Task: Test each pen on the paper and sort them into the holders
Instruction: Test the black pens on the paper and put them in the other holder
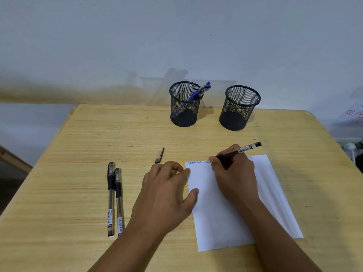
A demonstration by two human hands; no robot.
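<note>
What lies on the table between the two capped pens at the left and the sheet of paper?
In the head view, the left hand rests there, thumb and fingertips on the paper edge; a loose pen cap lies farther back, beyond the capped pens.

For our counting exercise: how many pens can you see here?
5, perhaps more hidden: two blue pens in the left holder, two black pens lying on the table, one pen in the right hand.
</note>
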